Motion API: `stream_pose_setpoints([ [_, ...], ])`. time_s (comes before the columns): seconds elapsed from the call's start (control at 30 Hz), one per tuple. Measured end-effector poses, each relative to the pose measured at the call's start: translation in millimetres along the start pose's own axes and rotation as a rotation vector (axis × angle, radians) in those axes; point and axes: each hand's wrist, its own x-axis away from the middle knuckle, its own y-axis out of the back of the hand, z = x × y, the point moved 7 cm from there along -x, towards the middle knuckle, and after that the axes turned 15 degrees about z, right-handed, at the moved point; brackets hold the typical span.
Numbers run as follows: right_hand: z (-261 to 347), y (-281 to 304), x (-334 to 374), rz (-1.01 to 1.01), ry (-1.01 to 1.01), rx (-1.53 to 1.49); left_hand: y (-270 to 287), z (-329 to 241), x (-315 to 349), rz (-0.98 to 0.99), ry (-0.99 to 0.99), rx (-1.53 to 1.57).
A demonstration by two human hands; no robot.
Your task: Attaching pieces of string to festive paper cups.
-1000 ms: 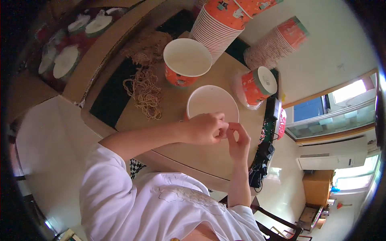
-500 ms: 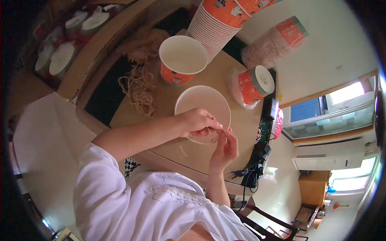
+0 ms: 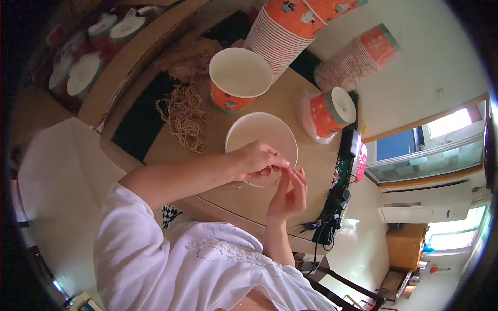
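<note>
My left hand (image 3: 257, 161) reaches in from the left and hovers over the near rim of a white round paper lid (image 3: 259, 135) lying flat on the wooden table (image 3: 316, 166). Its fingers are pinched together on a thin band that is hard to make out. Just below it is my right hand (image 3: 289, 194), raised, its thumb and forefinger meeting the left fingertips on the same band. An orange paper cup (image 3: 239, 78) with a white inside stands upright behind the lid. A heap of tan rubber bands (image 3: 184, 116) lies to the left.
A tall stack of orange cups (image 3: 282, 31) leans at the back, with a second stack (image 3: 358, 57) lying to its right. A plastic-wrapped roll of lids (image 3: 327, 111) sits right of the lid. Black cables (image 3: 334, 207) hang off the table's right edge. Covered cups (image 3: 85, 72) stand far left.
My right hand has dropped from beside the left hand to just under it, fingers now pointing up. Both hands have stayed over the white lid's near edge.
</note>
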Motion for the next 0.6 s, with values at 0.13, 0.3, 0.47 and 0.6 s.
stream_pose_setpoints([
  [0.13, -8, 2, 1, -0.002, -0.031, -0.009, -4, -11, 9, -0.017, -0.07, -0.106],
  [0.3, -3, 1, 1, 0.066, 0.036, 0.048, -5, -26, 17, -0.115, -0.361, -0.56],
  [0.47, -8, -3, -5, 0.101, -0.194, -0.169, -8, -32, 29, -0.236, -0.334, -0.747],
  [0.6, -26, -7, 2, 0.185, -0.368, -0.356, -18, -40, 39, -0.274, -0.363, -0.825],
])
